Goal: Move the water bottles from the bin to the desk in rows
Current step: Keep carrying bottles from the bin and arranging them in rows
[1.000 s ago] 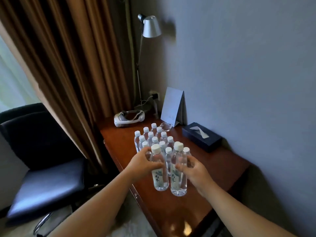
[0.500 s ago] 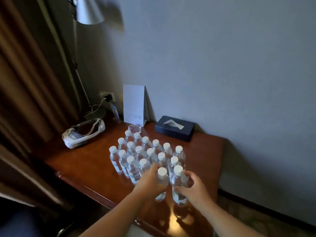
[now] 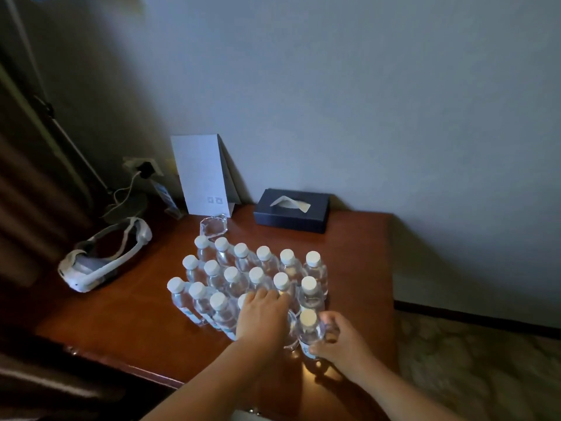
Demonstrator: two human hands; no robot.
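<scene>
Nearly done: three rows of water bottles [image 3: 256, 276] stand mid-frame on the tabletop [image 3: 127, 314].
Right hand [image 3: 341, 340] grips the front row's end bottle [image 3: 309, 329]; left hand [image 3: 262, 317] curls over its neighbour, grip unclear; bin unseen.

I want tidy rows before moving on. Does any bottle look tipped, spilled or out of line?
Nothing stands out. The clear white-capped water bottles stand upright in rows on the brown wooden desk; no spill shows. The left hand hides one, and the right hand grips another.

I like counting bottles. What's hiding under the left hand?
The left hand covers a water bottle; only its clear side shows. Its cap is hidden. Beside it, another cap peeks out.
</scene>
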